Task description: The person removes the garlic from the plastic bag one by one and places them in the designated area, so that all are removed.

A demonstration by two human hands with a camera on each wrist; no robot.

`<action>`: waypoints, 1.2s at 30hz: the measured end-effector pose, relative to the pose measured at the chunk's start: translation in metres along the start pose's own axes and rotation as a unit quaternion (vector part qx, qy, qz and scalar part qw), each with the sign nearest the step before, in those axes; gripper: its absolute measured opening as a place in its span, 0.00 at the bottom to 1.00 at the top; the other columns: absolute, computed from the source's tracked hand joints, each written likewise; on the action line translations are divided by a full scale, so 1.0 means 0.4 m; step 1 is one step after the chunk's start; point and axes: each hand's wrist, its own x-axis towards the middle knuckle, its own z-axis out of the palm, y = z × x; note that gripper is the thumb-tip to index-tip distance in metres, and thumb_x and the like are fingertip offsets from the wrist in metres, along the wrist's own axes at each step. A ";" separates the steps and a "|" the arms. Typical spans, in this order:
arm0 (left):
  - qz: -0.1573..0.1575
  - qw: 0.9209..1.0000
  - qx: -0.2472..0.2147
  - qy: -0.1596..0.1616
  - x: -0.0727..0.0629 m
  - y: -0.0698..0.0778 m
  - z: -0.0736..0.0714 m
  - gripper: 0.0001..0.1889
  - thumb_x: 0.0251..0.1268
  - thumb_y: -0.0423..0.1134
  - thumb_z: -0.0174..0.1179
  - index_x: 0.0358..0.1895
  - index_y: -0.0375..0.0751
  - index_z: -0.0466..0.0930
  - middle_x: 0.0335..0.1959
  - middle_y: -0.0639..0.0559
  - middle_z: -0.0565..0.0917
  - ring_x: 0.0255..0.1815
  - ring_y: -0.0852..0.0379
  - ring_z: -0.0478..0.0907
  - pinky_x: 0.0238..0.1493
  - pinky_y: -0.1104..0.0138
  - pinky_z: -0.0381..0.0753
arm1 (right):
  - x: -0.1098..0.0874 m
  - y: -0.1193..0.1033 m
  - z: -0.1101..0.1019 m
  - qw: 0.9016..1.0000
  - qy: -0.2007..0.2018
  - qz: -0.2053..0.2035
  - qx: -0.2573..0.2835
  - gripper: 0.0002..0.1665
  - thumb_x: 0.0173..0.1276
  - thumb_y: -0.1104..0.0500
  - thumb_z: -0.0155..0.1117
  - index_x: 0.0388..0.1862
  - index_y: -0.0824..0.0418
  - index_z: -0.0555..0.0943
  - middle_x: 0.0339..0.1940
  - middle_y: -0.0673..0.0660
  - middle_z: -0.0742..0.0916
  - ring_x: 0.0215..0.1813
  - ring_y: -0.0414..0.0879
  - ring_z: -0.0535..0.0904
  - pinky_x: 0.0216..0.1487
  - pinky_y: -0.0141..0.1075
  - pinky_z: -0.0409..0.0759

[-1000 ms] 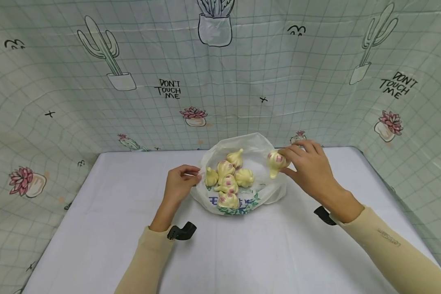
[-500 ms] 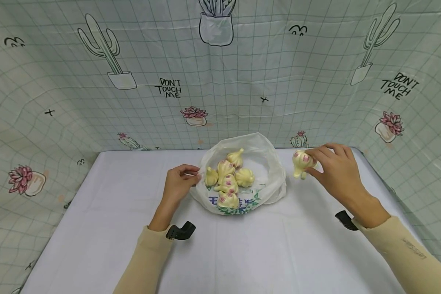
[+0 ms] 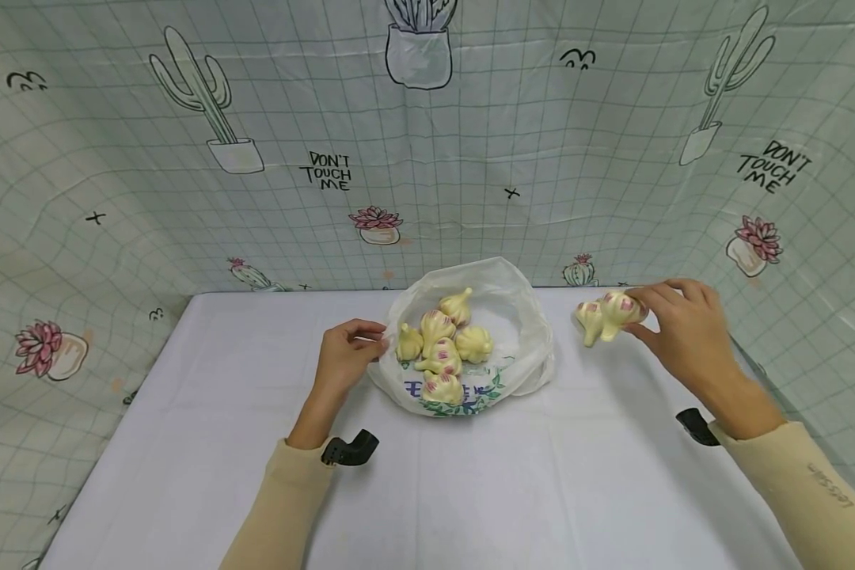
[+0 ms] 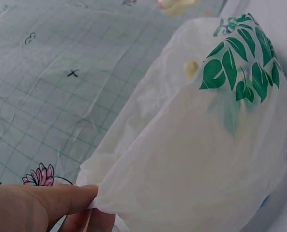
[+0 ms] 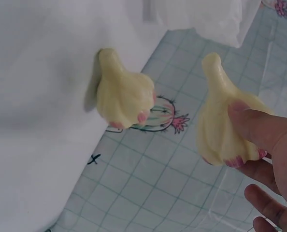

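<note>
A white plastic bag point(image 3: 520, 372) with green leaf print lies open on the table, several pale yellow garlic bulbs point(image 3: 474, 345) inside it. My left hand point(image 3: 349, 356) pinches the bag's left rim between thumb and finger; the left wrist view shows the thumb point(image 4: 80, 195) on the plastic. To the right of the bag, my right hand point(image 3: 684, 332) holds a garlic bulb point(image 5: 225, 125) with pink marks, gripped between thumb and fingers above the table. Beside it another garlic bulb point(image 5: 124, 92) lies on the table, partly overlapped by the held one in the head view.
The table point(image 3: 470, 491) has a white cover. A checked cloth point(image 3: 456, 174) printed with cacti hangs behind it and along both sides. Black bands with camera mounts point(image 3: 351, 449) sit on the wrists.
My right hand has carried the garlic bulb rightward from over the bag's right rim. The bulb lying on the table has come into view. My left hand stays at the bag's rim.
</note>
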 end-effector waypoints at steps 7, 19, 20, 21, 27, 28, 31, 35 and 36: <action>-0.003 1.000 -0.002 0.001 0.001 -0.004 -0.002 0.10 0.69 0.25 0.67 0.51 0.30 0.87 0.47 0.38 0.86 0.37 0.59 0.84 0.37 0.76 0.85 | -0.012 0.028 0.006 1.000 -0.014 0.000 -0.014 0.30 0.44 0.65 0.87 0.49 0.64 0.85 0.41 0.66 0.90 0.55 0.69 0.77 0.62 0.66 0.70; 0.009 1.000 -0.009 0.000 -0.004 -0.005 -0.005 0.09 0.69 0.24 0.66 0.50 0.28 0.87 0.45 0.37 0.85 0.34 0.61 0.84 0.38 0.71 0.87 | -0.030 0.071 0.018 0.997 -0.061 0.018 -0.041 0.30 0.47 0.65 0.87 0.50 0.65 0.86 0.45 0.69 0.90 0.58 0.71 0.76 0.64 0.68 0.69; 0.012 1.000 -0.010 -0.001 -0.005 -0.004 -0.005 0.09 0.70 0.24 0.66 0.50 0.28 0.87 0.45 0.37 0.85 0.34 0.61 0.83 0.38 0.71 0.87 | -0.031 0.075 0.019 0.997 -0.066 0.021 -0.044 0.30 0.47 0.65 0.87 0.50 0.65 0.86 0.45 0.69 0.90 0.58 0.71 0.76 0.64 0.68 0.69; 0.015 1.000 -0.010 -0.002 -0.005 -0.003 -0.006 0.09 0.70 0.24 0.66 0.50 0.28 0.86 0.45 0.37 0.85 0.34 0.62 0.83 0.38 0.71 0.87 | -0.032 0.078 0.020 0.996 -0.072 0.024 -0.047 0.30 0.47 0.65 0.87 0.51 0.65 0.86 0.45 0.69 0.90 0.58 0.71 0.76 0.64 0.69 0.69; 0.014 1.000 -0.012 -0.004 -0.002 -0.002 -0.006 0.09 0.70 0.25 0.66 0.50 0.28 0.86 0.45 0.37 0.85 0.33 0.62 0.83 0.38 0.73 0.85 | -0.036 0.100 0.032 0.993 -0.100 0.034 -0.059 0.29 0.49 0.64 0.87 0.52 0.66 0.85 0.47 0.70 0.89 0.59 0.71 0.75 0.62 0.69 0.70; 0.013 1.000 -0.012 -0.004 -0.001 -0.002 -0.006 0.09 0.70 0.25 0.66 0.51 0.28 0.86 0.45 0.38 0.85 0.33 0.62 0.83 0.38 0.73 0.85 | -0.037 0.105 0.035 0.992 -0.103 0.034 -0.059 0.29 0.49 0.64 0.86 0.51 0.66 0.85 0.46 0.70 0.89 0.59 0.71 0.76 0.62 0.69 0.70; 0.011 1.000 -0.008 -0.003 0.001 -0.003 -0.005 0.09 0.70 0.25 0.66 0.51 0.29 0.86 0.45 0.38 0.85 0.34 0.61 0.83 0.38 0.73 0.85 | -0.040 0.120 0.046 0.991 -0.114 0.036 -0.058 0.29 0.50 0.64 0.86 0.51 0.67 0.86 0.47 0.70 0.89 0.59 0.72 0.76 0.60 0.70 0.71; 0.013 1.000 -0.007 -0.003 0.001 -0.005 -0.005 0.10 0.69 0.25 0.66 0.51 0.29 0.86 0.45 0.38 0.85 0.35 0.61 0.84 0.37 0.74 0.85 | -0.045 0.137 0.063 0.989 -0.132 0.036 -0.057 0.28 0.51 0.64 0.85 0.52 0.67 0.86 0.48 0.71 0.89 0.59 0.72 0.75 0.60 0.70 0.71; 0.014 1.000 -0.008 -0.004 0.001 -0.005 -0.005 0.10 0.69 0.24 0.66 0.51 0.29 0.86 0.45 0.38 0.85 0.35 0.61 0.84 0.37 0.74 0.85 | -0.046 0.141 0.066 0.989 -0.134 0.035 -0.056 0.28 0.52 0.64 0.85 0.52 0.67 0.86 0.48 0.71 0.89 0.58 0.71 0.76 0.59 0.69 0.71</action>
